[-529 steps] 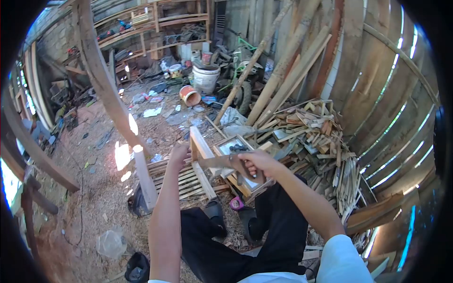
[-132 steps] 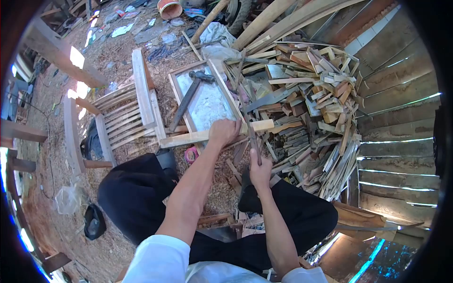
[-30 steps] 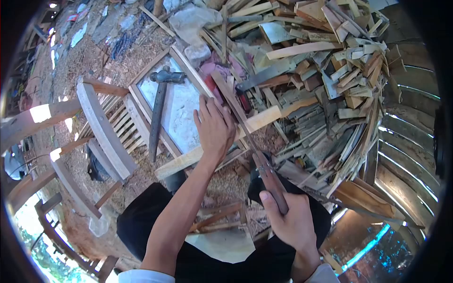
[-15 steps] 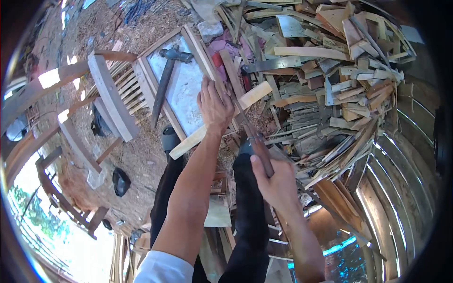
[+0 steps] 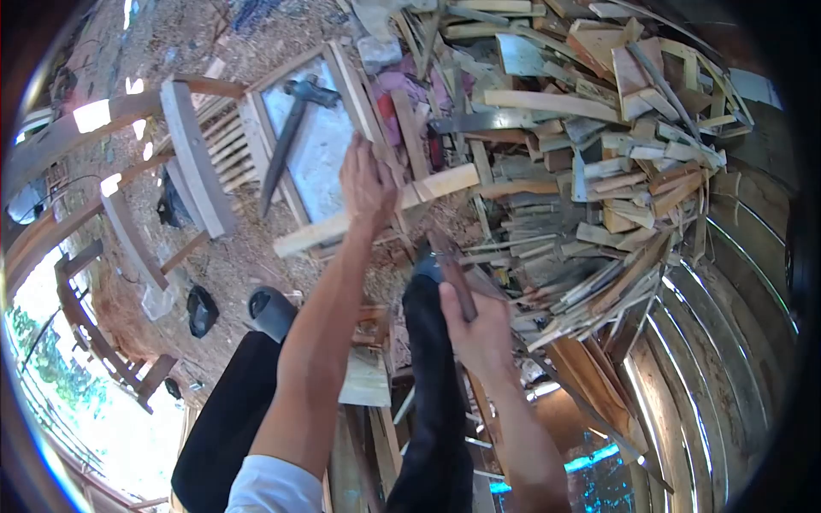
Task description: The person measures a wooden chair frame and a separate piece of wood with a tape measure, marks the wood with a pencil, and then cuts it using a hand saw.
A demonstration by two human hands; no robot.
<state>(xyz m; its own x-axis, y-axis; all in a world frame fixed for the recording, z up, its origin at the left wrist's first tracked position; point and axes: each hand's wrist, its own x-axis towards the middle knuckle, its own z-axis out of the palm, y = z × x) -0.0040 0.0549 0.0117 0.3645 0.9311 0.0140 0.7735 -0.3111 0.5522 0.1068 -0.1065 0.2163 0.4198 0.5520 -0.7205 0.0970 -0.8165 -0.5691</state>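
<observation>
A heap of rough offcuts (image 5: 581, 145) fills the ground's far right. Left of it lies a slatted chair frame (image 5: 192, 154), then a wooden tray (image 5: 321, 137) carrying a hammer (image 5: 286, 137). The left hand (image 5: 369, 184) presses a pale batten (image 5: 376, 209) across the tray's near edge; the right hand (image 5: 470, 321) grips a saw (image 5: 449, 265) cutting it. No writing legible.

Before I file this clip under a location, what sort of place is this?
Most likely a rough woodworking shed or yard. A big heap of offcut wood scraps lies on a floor of sawdust and shavings, a hammer rests on a wooden frame, and the left hand pins a wooden strip.
</observation>
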